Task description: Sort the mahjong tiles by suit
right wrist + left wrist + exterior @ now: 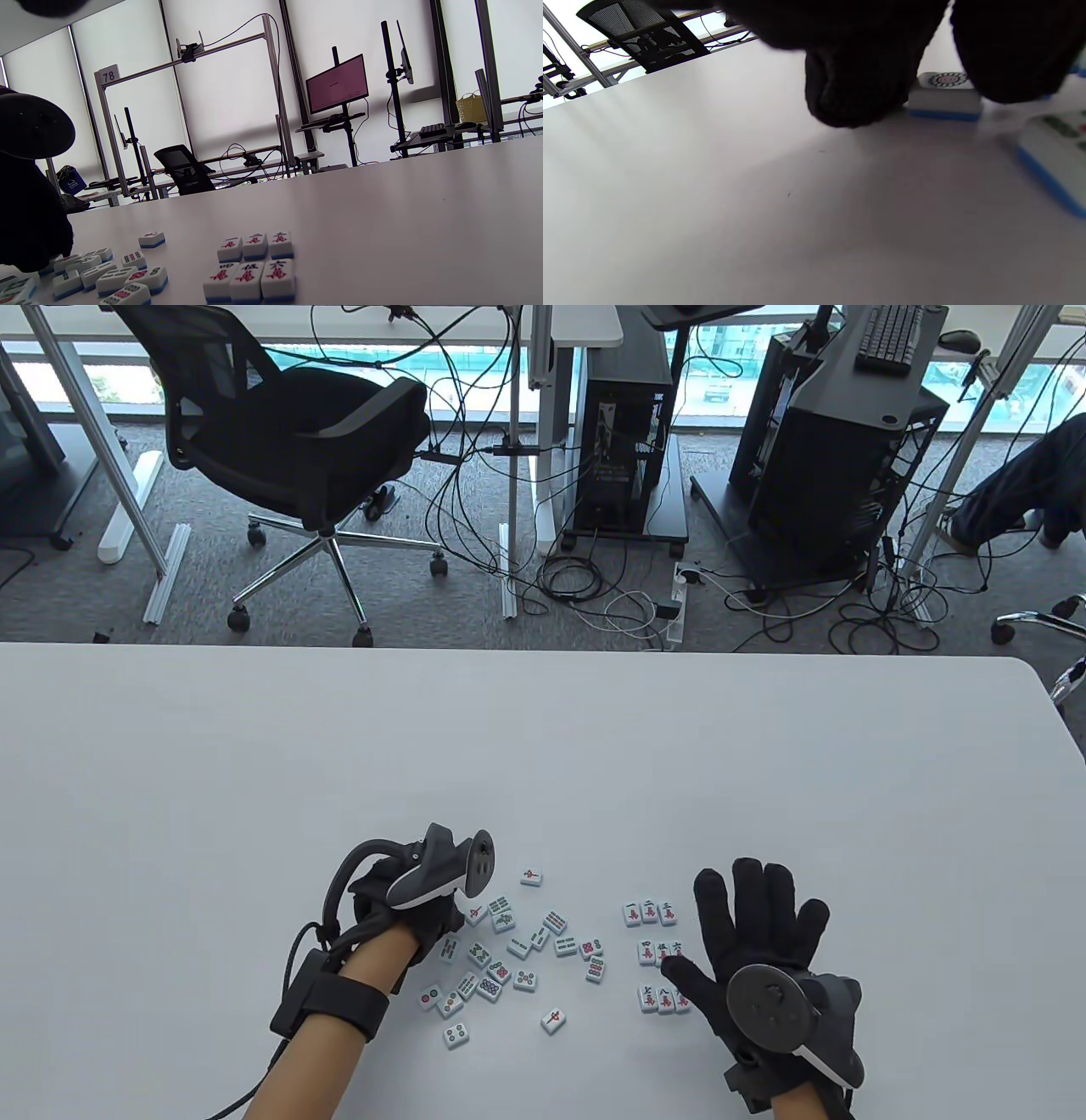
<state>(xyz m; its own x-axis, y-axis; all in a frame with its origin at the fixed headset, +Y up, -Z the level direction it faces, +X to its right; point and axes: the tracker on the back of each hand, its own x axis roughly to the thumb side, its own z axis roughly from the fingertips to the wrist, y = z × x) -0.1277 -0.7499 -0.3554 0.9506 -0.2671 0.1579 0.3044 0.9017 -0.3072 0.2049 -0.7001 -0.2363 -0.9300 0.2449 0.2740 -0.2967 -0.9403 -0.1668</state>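
Note:
Several loose mahjong tiles [509, 954], bamboo and circle faces mixed, lie near the front of the white table [543, 746]. To their right, red character tiles [657, 954] stand in a neat three-by-three block, also in the right wrist view [254, 264]. My left hand [437, 929] is curled down over the left edge of the loose tiles. In the left wrist view two fingertips [848, 97] stand on either side of a circle tile [944, 91] lying on the table. My right hand [747, 933] lies flat with fingers spread, its thumb [679, 969] against the block's right side.
Single red-marked tiles lie apart at the back [531, 875] and front [553, 1020] of the loose group, and a circle tile [456, 1033] at the front left. Behind the table are an office chair [297, 449], computer towers and floor cables.

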